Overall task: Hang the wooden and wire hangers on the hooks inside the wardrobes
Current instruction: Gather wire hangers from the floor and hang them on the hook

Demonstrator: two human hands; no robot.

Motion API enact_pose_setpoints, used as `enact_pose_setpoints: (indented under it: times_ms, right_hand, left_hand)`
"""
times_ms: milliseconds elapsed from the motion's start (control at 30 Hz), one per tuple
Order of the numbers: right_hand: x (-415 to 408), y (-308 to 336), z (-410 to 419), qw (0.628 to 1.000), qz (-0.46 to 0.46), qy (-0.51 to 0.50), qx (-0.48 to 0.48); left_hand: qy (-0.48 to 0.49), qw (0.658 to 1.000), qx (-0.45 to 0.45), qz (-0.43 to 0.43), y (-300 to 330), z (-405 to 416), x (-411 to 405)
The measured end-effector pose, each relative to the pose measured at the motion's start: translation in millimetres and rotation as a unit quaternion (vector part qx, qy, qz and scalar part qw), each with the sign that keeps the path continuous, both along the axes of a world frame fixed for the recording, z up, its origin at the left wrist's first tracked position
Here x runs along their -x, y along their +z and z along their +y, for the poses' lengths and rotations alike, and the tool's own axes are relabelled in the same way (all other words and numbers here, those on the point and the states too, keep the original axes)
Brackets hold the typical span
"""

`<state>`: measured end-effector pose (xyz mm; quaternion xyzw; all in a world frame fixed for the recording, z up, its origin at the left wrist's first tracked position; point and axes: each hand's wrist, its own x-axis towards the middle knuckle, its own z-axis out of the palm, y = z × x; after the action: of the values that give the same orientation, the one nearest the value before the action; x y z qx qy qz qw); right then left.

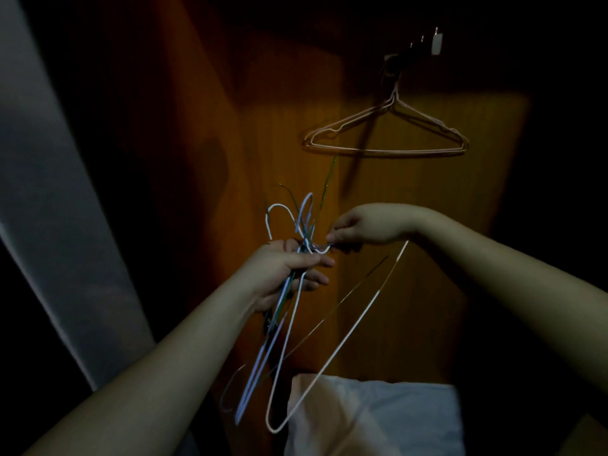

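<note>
White wire hanger [332,353] hangs long-axis down from our left hand's [279,274] clenched bunch [296,225], right hand's [358,230] fingers [332,237] pinching its hook [324,249], wardrobe hooks [394,65] far up-right.

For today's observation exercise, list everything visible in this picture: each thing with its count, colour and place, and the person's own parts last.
Hung wire hangers: about two, pinkish, on the hook, upper right.
Hook: one, pale, top of the wooden panel.
Wooden panel: one, orange-brown, behind everything.
Bundle of wire hangers: several, white, blue and green, centre.
White cloth: one, bottom centre.
Grey panel: one, left edge.
Left hand: grips the bundle.
Right hand: pinches a hanger's hook.
</note>
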<state>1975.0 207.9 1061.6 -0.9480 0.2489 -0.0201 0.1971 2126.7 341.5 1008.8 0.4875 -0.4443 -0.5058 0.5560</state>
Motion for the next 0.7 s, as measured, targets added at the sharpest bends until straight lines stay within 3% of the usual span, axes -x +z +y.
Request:
enact_pose_setpoints:
  times_ms: [67,233,500,700]
  right_hand:
    - [1,6,-3,0.999,0.023,0.008,-0.028]
    - [3,7,-11,0.992,0.012,0.014,0.122]
    - [16,10,-12,0.983,-0.023,-0.018,0.184]
    - [25,21,-15,0.970,-0.031,-0.054,0.237]
  left_hand:
    - [-0.005,1.000,0.003,-0.009,-2,-2,2]
    - [-0.006,1.000,-0.017,0.002,-5,-9,0]
    - [0.019,0.996,-0.053,-0.067,-12,-11,-4]
    - [-0.019,0.991,-0.074,-0.110,-11,-10,-7]
